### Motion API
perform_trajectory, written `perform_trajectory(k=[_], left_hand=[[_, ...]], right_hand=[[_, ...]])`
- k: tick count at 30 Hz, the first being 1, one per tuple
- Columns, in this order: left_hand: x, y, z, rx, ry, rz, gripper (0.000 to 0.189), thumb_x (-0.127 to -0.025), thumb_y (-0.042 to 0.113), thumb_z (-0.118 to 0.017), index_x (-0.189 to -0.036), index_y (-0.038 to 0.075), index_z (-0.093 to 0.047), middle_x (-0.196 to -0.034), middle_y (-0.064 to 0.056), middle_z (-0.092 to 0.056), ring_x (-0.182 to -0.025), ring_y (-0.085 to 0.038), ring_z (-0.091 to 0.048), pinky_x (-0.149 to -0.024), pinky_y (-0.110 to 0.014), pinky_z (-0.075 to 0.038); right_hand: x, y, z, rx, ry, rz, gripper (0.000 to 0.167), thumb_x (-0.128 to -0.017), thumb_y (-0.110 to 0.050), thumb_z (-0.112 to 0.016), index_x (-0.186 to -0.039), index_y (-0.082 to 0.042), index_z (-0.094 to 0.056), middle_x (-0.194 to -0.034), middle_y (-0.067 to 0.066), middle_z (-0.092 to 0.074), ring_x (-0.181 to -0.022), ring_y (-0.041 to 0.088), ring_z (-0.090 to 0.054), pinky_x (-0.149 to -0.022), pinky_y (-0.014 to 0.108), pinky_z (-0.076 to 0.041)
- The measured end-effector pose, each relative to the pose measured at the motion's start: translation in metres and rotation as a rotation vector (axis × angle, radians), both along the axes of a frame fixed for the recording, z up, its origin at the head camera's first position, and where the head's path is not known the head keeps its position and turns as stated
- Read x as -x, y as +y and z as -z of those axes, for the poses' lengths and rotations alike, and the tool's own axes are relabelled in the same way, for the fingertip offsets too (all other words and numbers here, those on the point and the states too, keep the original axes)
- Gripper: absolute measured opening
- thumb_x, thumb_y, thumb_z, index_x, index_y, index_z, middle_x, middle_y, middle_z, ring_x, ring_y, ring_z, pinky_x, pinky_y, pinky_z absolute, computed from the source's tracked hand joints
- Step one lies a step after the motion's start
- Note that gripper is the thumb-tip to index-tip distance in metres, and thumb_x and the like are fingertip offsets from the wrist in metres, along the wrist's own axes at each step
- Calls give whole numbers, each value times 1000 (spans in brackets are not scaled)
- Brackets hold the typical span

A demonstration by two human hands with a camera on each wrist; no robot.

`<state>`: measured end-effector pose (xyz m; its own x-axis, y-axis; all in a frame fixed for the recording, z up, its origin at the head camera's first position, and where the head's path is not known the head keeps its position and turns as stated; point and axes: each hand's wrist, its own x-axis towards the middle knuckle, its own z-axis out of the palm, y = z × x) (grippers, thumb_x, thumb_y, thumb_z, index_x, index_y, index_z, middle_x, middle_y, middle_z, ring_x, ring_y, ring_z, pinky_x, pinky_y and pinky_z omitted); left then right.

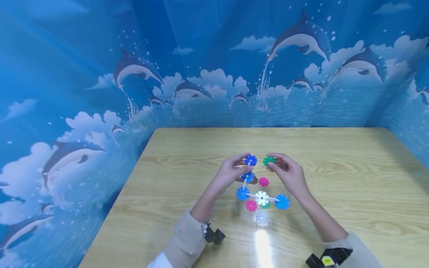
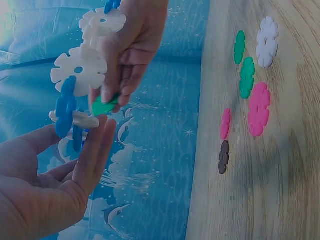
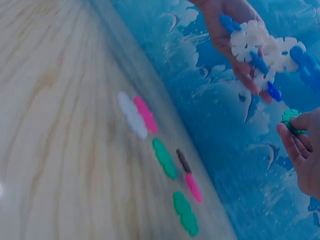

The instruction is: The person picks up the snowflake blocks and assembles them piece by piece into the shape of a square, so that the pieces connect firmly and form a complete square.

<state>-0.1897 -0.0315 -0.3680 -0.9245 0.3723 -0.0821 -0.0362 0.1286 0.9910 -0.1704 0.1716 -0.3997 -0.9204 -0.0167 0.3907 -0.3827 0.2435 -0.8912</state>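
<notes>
Between thumb and fingertips, my left hand (image 1: 231, 171) holds one end of a chain of notched plastic snowflake discs. Blue discs and white discs alternate along it; a dark blue disc (image 1: 250, 160) is at the held end. From there the chain bends down and right past a large white disc (image 1: 261, 198) to a blue disc (image 1: 282, 201). My right hand (image 1: 289, 175) pinches a single green snowflake disc (image 1: 268, 160) by its edge. That green disc (image 3: 290, 120) is level with the held end, a small gap apart. Both hands are raised above the table.
Loose discs lie on the wooden table (image 1: 187, 149) below the chain: a brown one (image 2: 224, 157), a pink one (image 1: 263, 181), another pink one (image 1: 251, 205), a white one (image 1: 261, 218) and two green ones (image 2: 247, 77). A dolphin-print curtain (image 1: 207, 100) hangs behind the table's far edge.
</notes>
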Motion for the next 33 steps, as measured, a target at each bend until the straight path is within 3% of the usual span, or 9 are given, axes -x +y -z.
perform_trajectory(k=[9,12,21,33], left_hand=[[0,3,-1,3,8,12,51,-85,18,-66,-133,12,-49,-109,-5,-59,-88,-17,-61,-68,-30,-55],[0,3,-1,13,7,19,51,-85,18,-66,-133,11,-48,-110,-6,-59,-87,-17,-62,-67,-29,-55],[-1,0,-1,27,-3,39,52,-86,18,-66,-134,11,-47,-115,-9,-58,-87,-18,-62,-68,-29,-55],[-2,-3,-3,10,8,60,52,-86,20,-66,-134,11,-47,-112,-7,-58,-89,-18,-62,-69,-31,-56]], right_hand=[[-19,-27,-28,-127,217,43,22,-82,11,-61,-103,7,-63,-75,15,-65,-69,7,-61,-66,17,-52],[-18,-27,-25,-129,288,57,23,-80,14,-62,-102,8,-63,-74,16,-65,-67,7,-61,-65,16,-52],[-3,-16,1,-230,490,77,32,-71,15,-70,-101,3,-67,-85,10,-69,-68,20,-65,-66,12,-51],[-5,-16,-3,-239,551,57,36,-68,18,-71,-101,3,-68,-89,13,-68,-68,23,-65,-68,13,-51]])
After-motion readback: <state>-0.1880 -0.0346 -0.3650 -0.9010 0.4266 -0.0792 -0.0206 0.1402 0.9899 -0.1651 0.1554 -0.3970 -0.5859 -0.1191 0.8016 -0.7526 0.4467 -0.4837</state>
